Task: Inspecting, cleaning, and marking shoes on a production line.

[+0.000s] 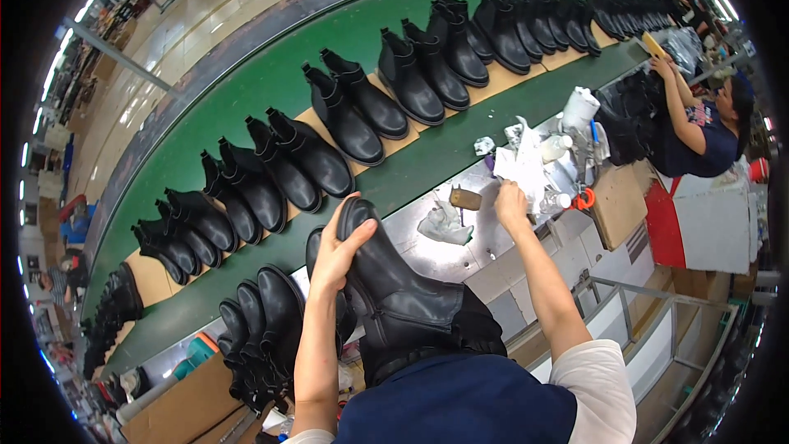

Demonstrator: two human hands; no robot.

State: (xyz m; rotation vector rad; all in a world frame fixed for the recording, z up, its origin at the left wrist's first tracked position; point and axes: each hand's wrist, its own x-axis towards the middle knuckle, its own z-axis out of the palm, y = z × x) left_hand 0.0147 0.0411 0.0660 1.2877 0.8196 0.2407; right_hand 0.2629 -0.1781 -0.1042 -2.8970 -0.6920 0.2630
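Note:
A black leather ankle boot [403, 279] lies across my front, its rounded toe pointing away and its shaft against my dark blue apron [452, 403]. My left hand [333, 255] grips it at the toe, thumb over the top. Further right, my right hand [511, 204] reaches to the metal worktop [403, 234], fingers closed at the edge of crumpled white paper or cloth [522, 166]; what they pinch is hidden. Between the hands are a brown block-like brush or sponge [465, 199] and a crumpled greyish cloth [445, 224].
Black boots [345, 115] stand in pairs on cardboard along a green conveyor [419, 160]. More boots [263, 308] cluster left of my left arm. Bottles [555, 146], a white roll [580, 107] and orange-handled scissors [583, 198] crowd the right. A co-worker [699, 127] is beyond.

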